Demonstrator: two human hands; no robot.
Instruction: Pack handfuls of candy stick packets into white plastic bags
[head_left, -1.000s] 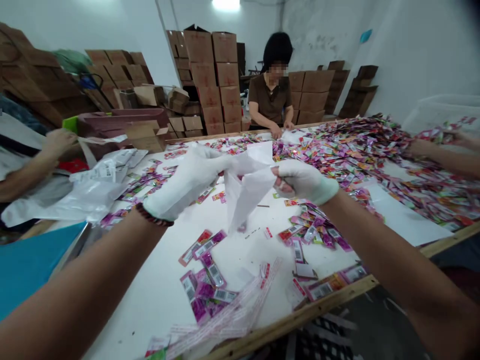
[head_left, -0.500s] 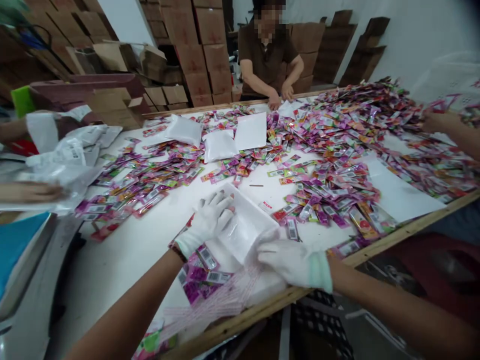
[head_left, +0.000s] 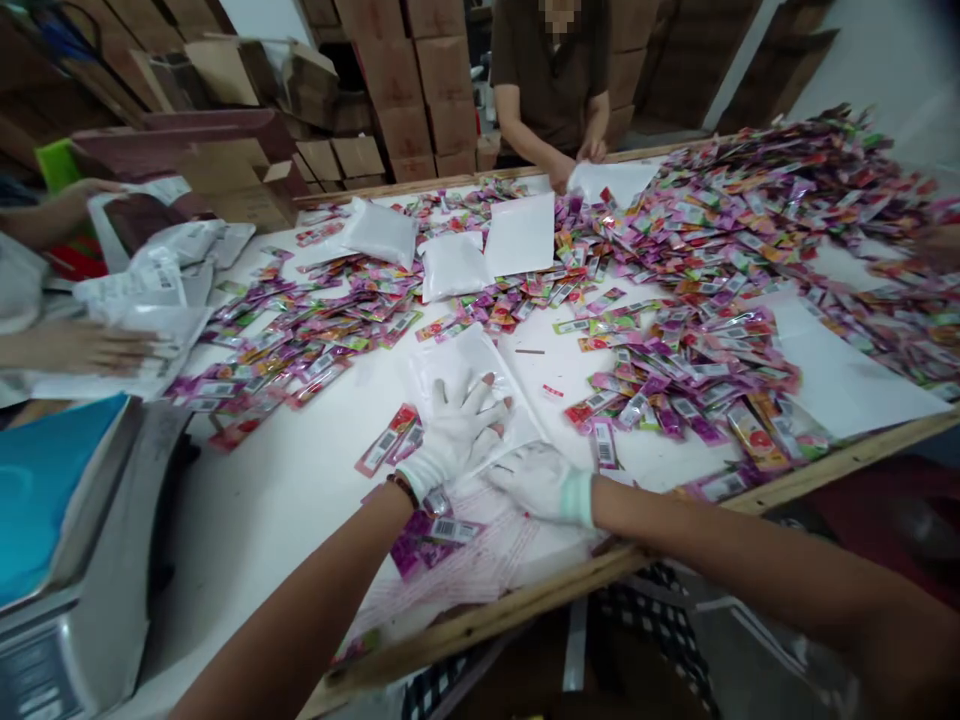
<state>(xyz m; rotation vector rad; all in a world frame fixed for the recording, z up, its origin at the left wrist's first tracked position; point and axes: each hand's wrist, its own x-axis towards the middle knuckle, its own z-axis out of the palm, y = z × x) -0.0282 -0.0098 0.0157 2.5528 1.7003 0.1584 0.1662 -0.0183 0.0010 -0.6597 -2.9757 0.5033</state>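
A white plastic bag (head_left: 469, 355) lies on the white table in front of me. My left hand (head_left: 455, 430), in a white glove with bare fingertips, rests on the bag with its fingers spread. At the bag's near right corner, my gloved right hand (head_left: 536, 482) lies palm down with its fingers stretched out. Purple packets (head_left: 431, 540) sit under and below my left wrist, and red packets (head_left: 386, 440) lie to its left. Sheets with pink print (head_left: 480, 575) lie near the table's front edge.
Heaps of small packets (head_left: 712, 240) cover the table's back and right. Filled white bags (head_left: 454, 267) rest among them. A scale (head_left: 112, 590) stands at the left. Other people's hands (head_left: 82, 347) work at the left and far side. Cartons (head_left: 442, 80) are stacked behind.
My left hand has spread its fingers on the bag, which now looks flatter. My right hand has moved in closer to the left. The view has tilted down.
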